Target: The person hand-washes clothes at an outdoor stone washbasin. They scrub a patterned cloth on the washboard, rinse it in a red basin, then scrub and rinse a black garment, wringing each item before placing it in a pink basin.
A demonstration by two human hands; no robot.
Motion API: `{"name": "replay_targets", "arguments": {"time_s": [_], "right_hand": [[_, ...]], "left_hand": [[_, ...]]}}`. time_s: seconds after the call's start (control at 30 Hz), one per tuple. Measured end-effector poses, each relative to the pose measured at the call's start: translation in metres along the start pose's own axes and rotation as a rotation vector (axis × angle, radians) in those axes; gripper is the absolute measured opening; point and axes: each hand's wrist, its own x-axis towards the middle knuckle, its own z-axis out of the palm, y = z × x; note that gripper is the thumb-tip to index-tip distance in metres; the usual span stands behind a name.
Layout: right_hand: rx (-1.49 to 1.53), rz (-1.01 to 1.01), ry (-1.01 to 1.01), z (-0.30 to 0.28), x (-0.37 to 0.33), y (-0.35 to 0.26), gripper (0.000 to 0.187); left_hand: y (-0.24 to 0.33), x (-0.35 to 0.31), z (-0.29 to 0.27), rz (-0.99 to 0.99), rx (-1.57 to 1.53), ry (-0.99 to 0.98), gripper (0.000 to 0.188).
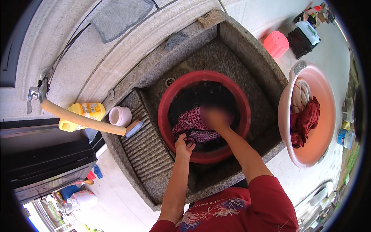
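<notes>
You look mid-wash: left hand pinches patterned cloth, right hand blurred, grip unclear; maroon cloth, three o'clock, done or waiting.

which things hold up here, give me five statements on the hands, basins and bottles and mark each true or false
1. The left hand touches the pink-and-black patterned cloth. True.
2. The red basin stands outside the stone sink. False: the red basin sits inside the stone sink.
3. The pink tub at the right holds dark red cloth. True.
4. The right hand is over the pink tub. False: the right hand is over the red basin.
5. The yellow bottle is left of the pale jar. True.
</notes>
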Motion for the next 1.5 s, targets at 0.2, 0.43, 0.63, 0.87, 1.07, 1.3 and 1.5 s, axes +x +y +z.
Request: {"name": "replay_targets", "arguments": {"time_s": [0.2,0.43,0.63,0.87,1.07,1.3,1.5], "right_hand": [[1.027,0.213,-0.333,-0.079,0.008,-0.066,0.012],[0.586,-0.493,-0.017,-0.113,-0.063,-0.187,0.019],[0.297,0.01,0.207,-0.06,0.031,-0.12,0.036],[0.442,-0.366,0.27,-0.102,-0.041,-0.188,0.035],[0.345,0.009,0.258,-0.086,0.028,-0.125,0.039],[0.331,-0.42,0.31,-0.098,-0.047,-0.194,0.031],[0.161,-0.029,0.29,-0.11,0.029,-0.095,0.031]], "left_hand": [[0.014,-0.05,0.025,-0.044,-0.19,-0.052,0.08],[0.027,-0.003,0.001,-0.174,-0.331,-1.098,0.06],[0.013,-0.05,0.043,0.015,-0.19,-0.603,0.047],[0.01,-0.008,0.011,0.316,-0.318,-1.155,0.045],[0.015,-0.076,0.056,0.09,-0.136,-0.559,0.042],[0.012,-0.024,0.017,0.256,-0.352,-1.086,0.037],[0.021,-0.08,0.04,0.147,-0.091,-0.505,0.037]]}}
